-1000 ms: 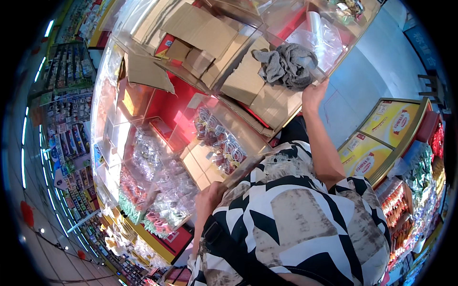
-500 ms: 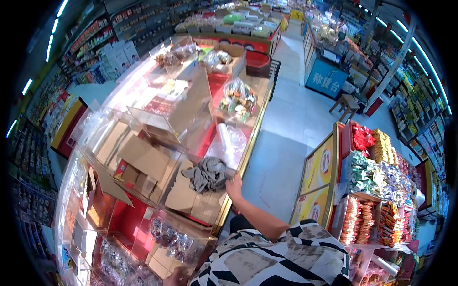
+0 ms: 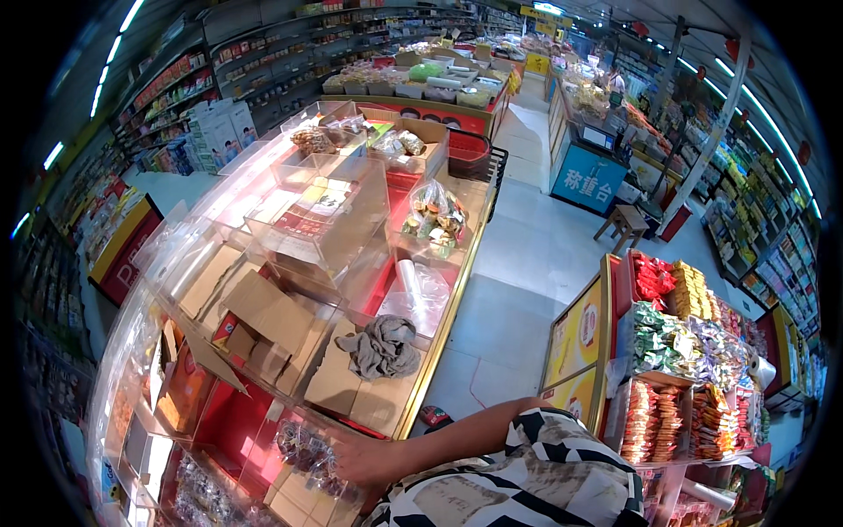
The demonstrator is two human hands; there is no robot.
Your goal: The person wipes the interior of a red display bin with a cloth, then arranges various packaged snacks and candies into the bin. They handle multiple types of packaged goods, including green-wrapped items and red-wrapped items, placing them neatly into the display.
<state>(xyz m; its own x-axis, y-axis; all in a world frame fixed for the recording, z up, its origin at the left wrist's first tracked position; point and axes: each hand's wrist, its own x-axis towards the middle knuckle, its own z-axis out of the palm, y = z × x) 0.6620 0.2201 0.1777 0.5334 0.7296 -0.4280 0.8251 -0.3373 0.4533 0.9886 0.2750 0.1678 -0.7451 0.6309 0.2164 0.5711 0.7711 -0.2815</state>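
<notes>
My right hand (image 3: 363,458) reaches across my front to the near side of the display counter. It is at small clear packs with dark contents (image 3: 307,448) lying in a compartment. Its fingertips blend into the packs, so I cannot make out whether they grip any. A crumpled grey cloth (image 3: 383,348) lies on flattened cardboard (image 3: 334,373), apart from the hand. My left hand does not show.
Clear-walled bins (image 3: 320,220) and an open cardboard box (image 3: 263,321) fill the counter. Beyond the cloth lie a roll of clear plastic (image 3: 413,294) and a bag of wrapped snacks (image 3: 435,215). A snack rack (image 3: 672,351) stands right, a wooden stool (image 3: 622,227) farther off.
My right hand has left the counter edge beside the cloth and come nearer, to the small packs. The left hand, partly visible at the lower edge before, no longer shows.
</notes>
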